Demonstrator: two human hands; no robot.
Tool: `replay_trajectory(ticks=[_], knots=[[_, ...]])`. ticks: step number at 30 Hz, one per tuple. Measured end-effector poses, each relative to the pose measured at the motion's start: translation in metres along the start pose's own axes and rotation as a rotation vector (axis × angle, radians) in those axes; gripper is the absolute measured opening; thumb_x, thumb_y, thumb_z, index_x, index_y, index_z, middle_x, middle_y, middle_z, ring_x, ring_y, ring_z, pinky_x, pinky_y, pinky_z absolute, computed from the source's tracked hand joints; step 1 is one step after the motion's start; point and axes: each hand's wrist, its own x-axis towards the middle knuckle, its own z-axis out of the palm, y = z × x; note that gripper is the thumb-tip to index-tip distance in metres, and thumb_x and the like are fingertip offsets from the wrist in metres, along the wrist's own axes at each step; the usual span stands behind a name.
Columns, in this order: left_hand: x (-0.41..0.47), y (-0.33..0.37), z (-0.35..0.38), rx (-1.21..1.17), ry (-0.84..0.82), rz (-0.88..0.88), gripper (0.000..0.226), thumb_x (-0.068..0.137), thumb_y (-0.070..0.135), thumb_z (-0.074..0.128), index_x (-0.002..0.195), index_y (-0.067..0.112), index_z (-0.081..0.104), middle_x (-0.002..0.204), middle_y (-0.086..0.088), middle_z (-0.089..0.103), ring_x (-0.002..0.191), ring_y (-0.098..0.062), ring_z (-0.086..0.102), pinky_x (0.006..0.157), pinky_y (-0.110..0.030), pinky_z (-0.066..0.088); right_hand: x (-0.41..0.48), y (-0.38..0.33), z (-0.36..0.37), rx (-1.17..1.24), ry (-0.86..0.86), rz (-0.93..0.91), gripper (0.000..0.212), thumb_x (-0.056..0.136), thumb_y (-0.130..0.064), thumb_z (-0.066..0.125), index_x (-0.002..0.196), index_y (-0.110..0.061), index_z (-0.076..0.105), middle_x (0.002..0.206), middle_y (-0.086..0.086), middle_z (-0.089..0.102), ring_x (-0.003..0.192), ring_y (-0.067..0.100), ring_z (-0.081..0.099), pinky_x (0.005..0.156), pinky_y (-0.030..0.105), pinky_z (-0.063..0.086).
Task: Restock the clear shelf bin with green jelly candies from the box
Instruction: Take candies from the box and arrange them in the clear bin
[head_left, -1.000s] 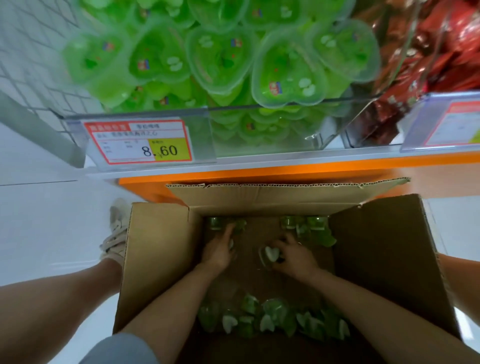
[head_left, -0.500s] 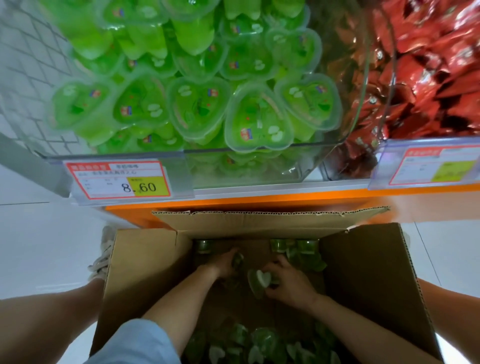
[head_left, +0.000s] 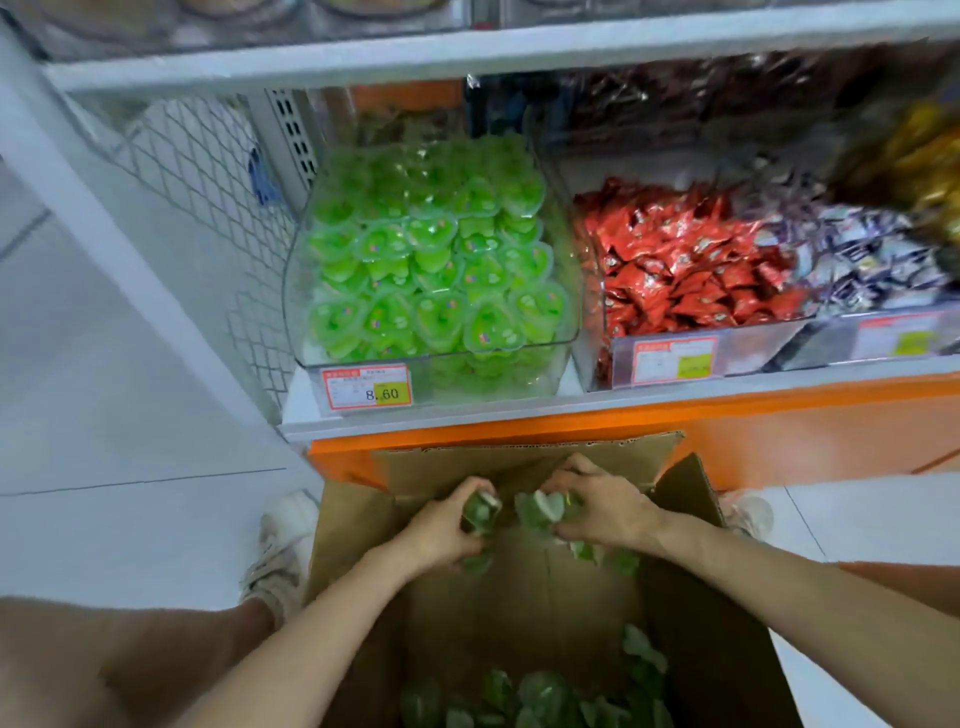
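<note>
A cardboard box (head_left: 353, 525) is sitting open on a white tiled floor (head_left: 130, 415), in front of the orange shelf base (head_left: 779, 431). Above the box, the clear shelf bin (head_left: 569, 312) is standing heaped with green jelly candies (head_left: 431, 270), with a price tag (head_left: 366, 387) reading 8.60 on its front. Up and right of the box, red packets (head_left: 685, 260) are filling the neighbouring bin. Over the box's far end, the left hand (head_left: 441, 525) is curling around a few jellies (head_left: 480, 512), and the right hand (head_left: 602, 512) is gripping several more. Loose jellies (head_left: 540, 696) are lying at the box's near end, partly cut off by the frame. Blur is smearing the tag's small print.
</note>
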Motion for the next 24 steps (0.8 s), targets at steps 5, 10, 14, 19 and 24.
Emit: replay_trajectory(ticks=[5, 10, 14, 19, 24], knots=[[-0.059, 0.052, -0.045, 0.115, 0.148, 0.184, 0.058, 0.080, 0.024, 0.071, 0.127, 0.034, 0.038, 0.099, 0.000, 0.061, 0.070, -0.009, 0.058, 0.057, -0.015, 0.045, -0.035, -0.028, -0.060, 0.028, 0.109, -0.165, 0.047, 0.075, -0.030, 0.073, 0.120, -0.027, 0.058, 0.117, -0.007, 0.047, 0.108, 0.010, 0.051, 0.093, 0.022, 0.039], [-0.102, 0.099, -0.098, 0.064, 0.320, 0.342, 0.059, 0.074, 0.032, 0.073, 0.111, 0.056, 0.035, 0.097, -0.023, 0.061, 0.051, -0.013, 0.045, 0.066, -0.035, 0.049, -0.070, -0.065, -0.110, 0.245, 0.285, -0.340, 0.041, 0.065, -0.039, 0.075, 0.102, -0.038, 0.057, 0.109, -0.002, 0.054, 0.101, 0.004, 0.053, 0.090, 0.013, 0.039], [-0.109, 0.141, -0.147, -0.056, 0.482, 0.461, 0.058, 0.076, 0.019, 0.075, 0.115, 0.046, 0.041, 0.073, -0.001, 0.051, 0.047, -0.006, 0.037, 0.047, -0.025, 0.038, -0.076, -0.086, -0.142, 0.354, 0.439, -0.383, 0.044, 0.071, -0.012, 0.080, 0.098, -0.035, 0.055, 0.109, -0.003, 0.053, 0.095, -0.005, 0.051, 0.079, 0.005, 0.035], [-0.066, 0.172, -0.200, -0.141, 0.581, 0.394, 0.056, 0.079, 0.008, 0.071, 0.124, 0.026, 0.042, 0.079, -0.009, 0.050, 0.058, -0.013, 0.048, 0.046, -0.022, 0.045, -0.058, -0.090, -0.157, 0.437, 0.541, -0.381, 0.041, 0.074, -0.017, 0.078, 0.101, -0.035, 0.053, 0.110, -0.004, 0.051, 0.091, -0.002, 0.050, 0.073, 0.006, 0.038], [-0.027, 0.181, -0.241, -0.146, 0.587, 0.195, 0.049, 0.081, 0.019, 0.072, 0.123, 0.015, 0.046, 0.060, -0.001, 0.051, 0.037, -0.005, 0.045, 0.038, -0.016, 0.039, -0.044, -0.078, -0.158, 0.432, 0.558, -0.394, 0.042, 0.073, -0.019, 0.079, 0.096, -0.041, 0.052, 0.108, -0.009, 0.050, 0.091, -0.009, 0.050, 0.073, 0.005, 0.038]])
